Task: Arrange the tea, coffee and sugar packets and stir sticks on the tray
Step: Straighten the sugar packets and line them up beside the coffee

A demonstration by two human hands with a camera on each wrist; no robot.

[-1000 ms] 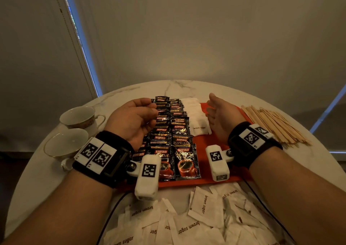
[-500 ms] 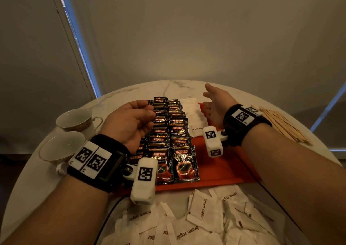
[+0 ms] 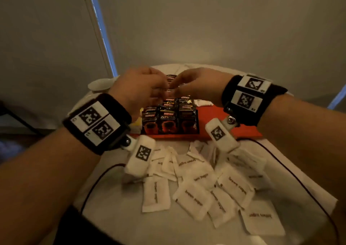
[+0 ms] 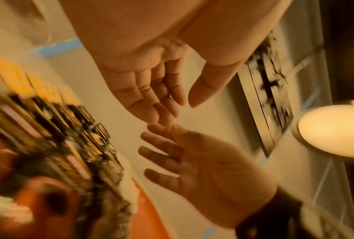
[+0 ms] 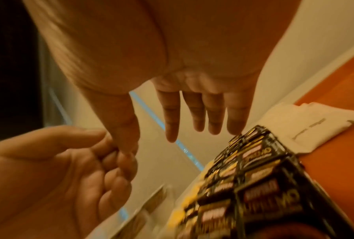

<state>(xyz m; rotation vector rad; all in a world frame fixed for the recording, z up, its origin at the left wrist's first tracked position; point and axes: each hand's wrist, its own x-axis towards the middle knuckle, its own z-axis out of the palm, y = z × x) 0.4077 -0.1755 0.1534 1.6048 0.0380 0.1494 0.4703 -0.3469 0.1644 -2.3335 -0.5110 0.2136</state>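
Black Kopiko coffee packets (image 3: 168, 117) lie in overlapping rows on the orange tray (image 3: 241, 132). A small stack of white sugar packets (image 3: 203, 102) sits on the tray to their right, and yellow tea packets (image 3: 137, 122) peek out at their left. My left hand (image 3: 159, 87) and right hand (image 3: 179, 85) hover above the far end of the coffee rows, fingertips nearly meeting. In the left wrist view the left hand (image 4: 182, 111) has straight fingers and holds nothing. The right hand (image 5: 149, 145) is likewise empty, its thumb touching the left hand's fingers.
Many loose brown sugar packets (image 3: 194, 171) are scattered on the white marble table (image 3: 116, 203) in front of the tray. A white cup (image 3: 99, 84) stands at the far left. Black cables run along both forearms. Stir sticks are out of view.
Both hands rose and came together over the far end of the coffee rows. The right hand moved left, away from the sugar stack. The head view dropped toward the loose sugar packets.
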